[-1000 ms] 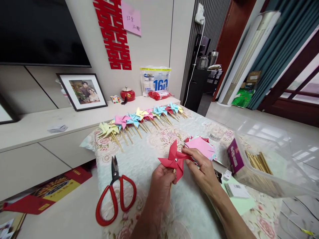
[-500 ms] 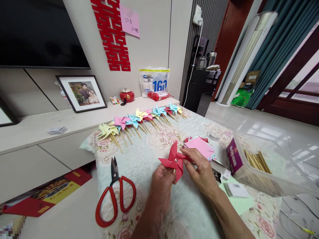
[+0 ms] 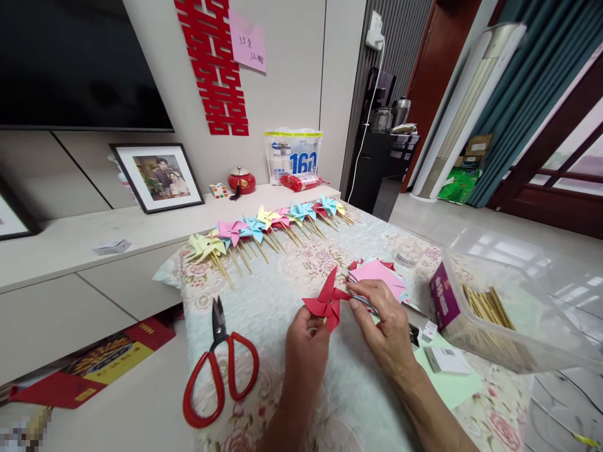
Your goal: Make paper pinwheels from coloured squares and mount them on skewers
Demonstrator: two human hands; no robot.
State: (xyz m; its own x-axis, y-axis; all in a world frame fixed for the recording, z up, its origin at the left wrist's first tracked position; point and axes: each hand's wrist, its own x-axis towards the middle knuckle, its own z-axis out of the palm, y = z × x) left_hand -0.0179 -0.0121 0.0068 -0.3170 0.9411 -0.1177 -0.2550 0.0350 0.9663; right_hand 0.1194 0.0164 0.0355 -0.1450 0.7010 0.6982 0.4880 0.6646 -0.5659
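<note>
A red paper pinwheel [image 3: 328,304] is held up over the middle of the table, tilted. My left hand [image 3: 307,345] grips it from below, near the top of its stick, which is mostly hidden by the fingers. On the other side, thumb and forefinger of my right hand [image 3: 382,317] pinch the tip of its right blade. Just behind the right hand lies a stack of coloured paper squares [image 3: 377,276], pink on top. Red-handled scissors [image 3: 219,358] rest to the left of my left hand, blades pointing away.
Several finished pinwheels [image 3: 254,229] lie in a row along the table's far edge. A clear plastic bin [image 3: 499,345] with wooden sticks [image 3: 487,304] stands at the right. Near it are a small white box [image 3: 447,361], green paper [image 3: 455,392] and a clear round container [image 3: 409,254].
The red pinwheel has turned and tilted a little in my hands. My right fingers have shifted slightly right along its blade. The rest of the table looks the same.
</note>
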